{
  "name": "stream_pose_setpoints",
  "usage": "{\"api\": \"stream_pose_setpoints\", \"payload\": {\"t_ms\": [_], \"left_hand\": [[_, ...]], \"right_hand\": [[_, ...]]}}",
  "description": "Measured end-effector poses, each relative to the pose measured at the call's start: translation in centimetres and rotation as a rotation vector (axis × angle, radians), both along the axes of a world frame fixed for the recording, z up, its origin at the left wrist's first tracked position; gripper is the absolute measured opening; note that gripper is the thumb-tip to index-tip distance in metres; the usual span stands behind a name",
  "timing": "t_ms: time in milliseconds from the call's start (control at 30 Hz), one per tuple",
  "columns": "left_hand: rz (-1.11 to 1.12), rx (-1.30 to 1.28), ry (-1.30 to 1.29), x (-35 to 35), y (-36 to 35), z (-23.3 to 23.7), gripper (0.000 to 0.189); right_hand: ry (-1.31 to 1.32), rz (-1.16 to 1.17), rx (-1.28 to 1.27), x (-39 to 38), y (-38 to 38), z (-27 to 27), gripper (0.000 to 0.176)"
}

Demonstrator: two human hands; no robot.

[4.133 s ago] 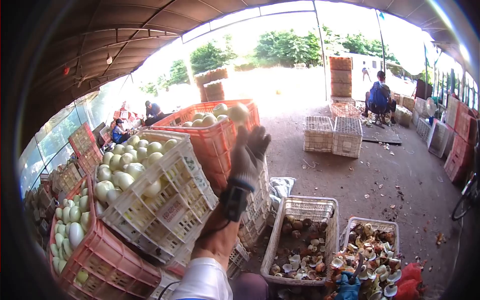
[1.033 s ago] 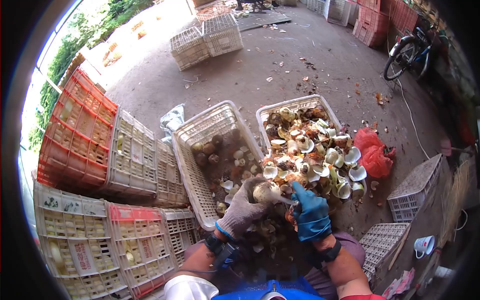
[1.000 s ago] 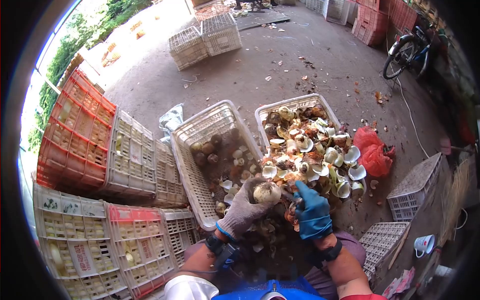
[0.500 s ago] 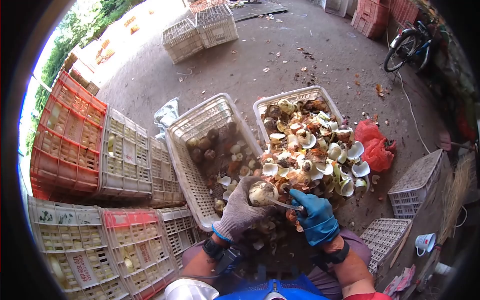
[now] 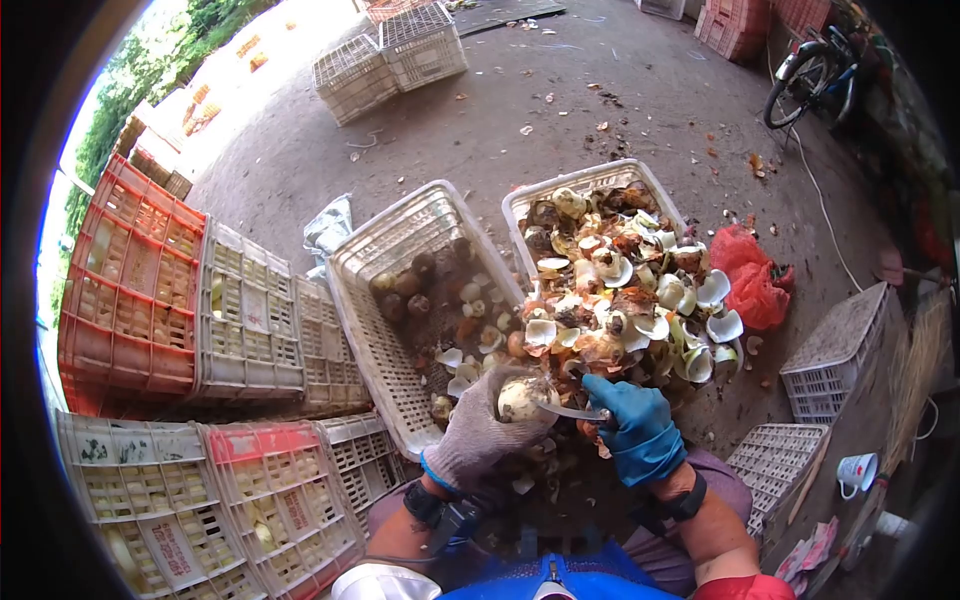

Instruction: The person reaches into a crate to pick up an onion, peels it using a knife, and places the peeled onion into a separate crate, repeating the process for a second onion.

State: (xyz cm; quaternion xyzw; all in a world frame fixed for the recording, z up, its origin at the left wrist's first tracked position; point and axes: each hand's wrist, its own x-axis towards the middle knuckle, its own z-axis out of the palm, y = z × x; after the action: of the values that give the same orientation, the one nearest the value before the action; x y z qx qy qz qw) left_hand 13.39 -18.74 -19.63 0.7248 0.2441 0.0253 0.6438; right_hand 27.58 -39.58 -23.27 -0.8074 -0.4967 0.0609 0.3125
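Onion [image 5: 524,400] in left hand [image 5: 470,435], knife [image 5: 575,411] to its right in right hand [image 5: 640,430]. Beyond, left basket [image 5: 402,230] with bulbs [image 5: 420,285] inside, right basket [image 5: 585,179] under heaped peelings [image 5: 620,290], mesh bag [image 5: 748,285] just right. Crates [image 5: 250,318] at left, bicycle [image 5: 812,80] farther back right

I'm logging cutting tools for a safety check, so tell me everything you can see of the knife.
The knife has a slim, curved, grey blade that looks like metal. The gloved right hand grips it, hiding most of the handle. The blade lies nearly level in the picture, its far end at the pale onion in the left hand; whether it cuts in is unclear.
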Motion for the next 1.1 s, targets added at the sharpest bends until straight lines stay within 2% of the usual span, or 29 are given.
{"api": "stream_pose_setpoints", "payload": {"t_ms": [133, 267, 367, 567, 667, 733, 767, 833, 933, 1100], "left_hand": [[-0.056, -0.097, 0.002, 0.0, -0.1, -0.1, 0.062], [-0.131, -0.122, -0.004, -0.3, -0.6, -1.5, 0.061], [-0.124, -0.031, 0.023, 0.2, -1.3, -0.1, 0.068], [-0.087, 0.219, -0.013, 0.2, -2.4, -0.3, 0.083], [-0.088, 0.036, 0.088, 0.6, -2.7, 0.1, 0.086], [-0.102, 0.121, 0.066, 0.3, -2.2, 0.3, 0.085], [-0.106, 0.164, 0.054, 0.1, -2.0, 0.3, 0.084], [-0.027, -0.015, 0.004, -0.1, -1.7, -0.1, 0.08], [0.064, -0.131, -0.062, 0.0, -1.5, -0.3, 0.078], [0.169, -0.079, -0.126, 0.9, -1.6, 0.1, 0.083]], "right_hand": [[-0.027, -0.005, 0.082, 0.0, -0.2, 0.1, 0.058], [-0.1, -0.002, 0.03, -0.1, -0.3, 0.5, 0.053], [-0.098, 0.01, 0.011, -0.1, -0.1, 1.0, 0.05], [-0.141, -0.055, 0.002, -0.9, 0.2, 1.0, 0.049], [-0.16, -0.114, -0.023, -0.6, 0.0, 0.9, 0.049], [-0.112, -0.152, -0.092, 0.0, -0.6, 0.7, 0.046], [-0.007, -0.228, 0.017, 0.3, -1.0, -0.5, 0.041], [0.202, -0.363, 0.24, 0.9, -1.1, -2.8, 0.032], [1.062, -0.465, 0.005, -0.1, -0.6, -0.5, 0.024], [0.87, -0.263, 0.119, -2.1, 0.1, -0.8, 0.021]]}}
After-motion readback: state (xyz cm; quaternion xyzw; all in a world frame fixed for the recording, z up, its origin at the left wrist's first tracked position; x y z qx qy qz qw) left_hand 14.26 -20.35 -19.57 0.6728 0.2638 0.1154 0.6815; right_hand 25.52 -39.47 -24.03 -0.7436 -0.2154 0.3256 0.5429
